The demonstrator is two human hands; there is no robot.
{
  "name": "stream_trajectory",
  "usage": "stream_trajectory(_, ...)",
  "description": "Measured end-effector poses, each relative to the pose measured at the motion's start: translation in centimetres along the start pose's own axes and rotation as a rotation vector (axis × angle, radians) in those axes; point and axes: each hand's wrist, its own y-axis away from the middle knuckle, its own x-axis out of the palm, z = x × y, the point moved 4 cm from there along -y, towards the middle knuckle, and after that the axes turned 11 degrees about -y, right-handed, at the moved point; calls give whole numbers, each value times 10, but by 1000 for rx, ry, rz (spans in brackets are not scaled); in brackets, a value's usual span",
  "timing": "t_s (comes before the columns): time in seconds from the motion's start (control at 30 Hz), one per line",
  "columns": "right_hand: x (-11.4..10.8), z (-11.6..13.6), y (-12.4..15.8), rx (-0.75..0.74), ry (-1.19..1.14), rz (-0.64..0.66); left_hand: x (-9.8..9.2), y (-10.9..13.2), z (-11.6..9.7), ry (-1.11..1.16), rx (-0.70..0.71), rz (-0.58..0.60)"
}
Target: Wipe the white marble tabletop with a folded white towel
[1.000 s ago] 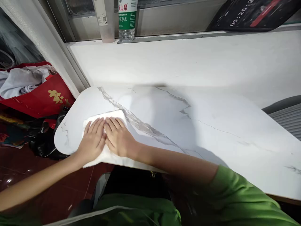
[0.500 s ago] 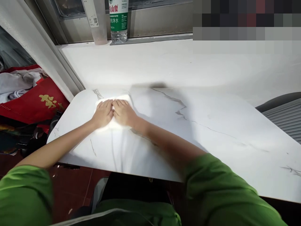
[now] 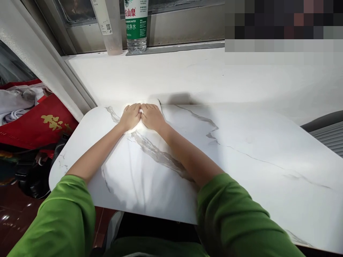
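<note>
- The white cloth (image 3: 142,126) lies flat at the rear edge of the bench (image 3: 268,150), left of the bench's middle, mostly hidden beneath two hands.
- The left hand (image 3: 131,117) and right hand (image 3: 152,117) sit side by side at that same rear edge, thumbs meeting or nearly so; both rest on the cloth.
- Fingers of both hands are laid out over the fabric, neither clenched around it nor lifted off; they look to be pressing it down rather than gripping it.
- With both palms on the cloth, work seems under way. The bench top shows no streak or edge telling which parts have been gone over, so what is done and what is left cannot be told. The cloth covers only a small patch; the bench's right half and front lie outside it.
- At the bench's rear edge stands the wall (image 3: 187,76), just beyond the fingertips, a limit to any reach further back.
- Above and behind the bench, on a ledge (image 3: 184,46), are a water bottle (image 3: 136,25) and a translucent container (image 3: 114,41), out of the hands' way.
- Left of the bench are a red bag (image 3: 26,125) with pale fabric in it and a black bag (image 3: 33,178), near its rounded end.
- Off the bench's right rear side is a grey ribbed object (image 3: 329,130), cut off by the view.
- A patch behind the bench, upper right, is pixelated and unreadable.
</note>
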Motion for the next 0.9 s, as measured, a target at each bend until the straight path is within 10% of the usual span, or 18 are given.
stream_trajectory(0.53,-60,61,227,-121,32,-37,-37,181,-146,-8,236,-33)
stream_trajectory(0.7,-63,41,201,-128,-10,2,-28,154,-142,25,182,2)
stream_trajectory(0.9,-62,-17,119,-40,-32,18,-9,60,-121,69,109,5)
